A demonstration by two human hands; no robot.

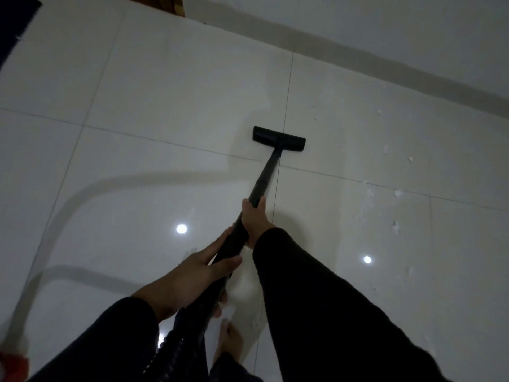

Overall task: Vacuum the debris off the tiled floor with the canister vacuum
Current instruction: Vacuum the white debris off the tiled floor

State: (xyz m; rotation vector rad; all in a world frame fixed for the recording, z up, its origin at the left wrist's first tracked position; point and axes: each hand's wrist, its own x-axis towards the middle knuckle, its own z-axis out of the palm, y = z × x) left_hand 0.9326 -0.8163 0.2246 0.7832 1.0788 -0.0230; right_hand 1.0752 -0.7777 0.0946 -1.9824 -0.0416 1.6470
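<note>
A black vacuum wand [265,175] slants up from my hands to a flat black floor nozzle [278,138] that sits on the glossy white tiled floor [165,86], across a grout line. My right hand [256,220] grips the wand higher up, near a joint in the tube. My left hand [192,274] grips the wand lower down, close to where the ribbed black hose [176,343] begins. Small white scraps of debris [396,193] lie scattered on the tiles to the right of the nozzle, apart from it.
A pale hose [71,199] curves over the floor at the left towards a red object [12,365] in the bottom left corner. A white wall with a skirting board [358,52] runs along the far right. My bare foot [230,343] stands below the hands.
</note>
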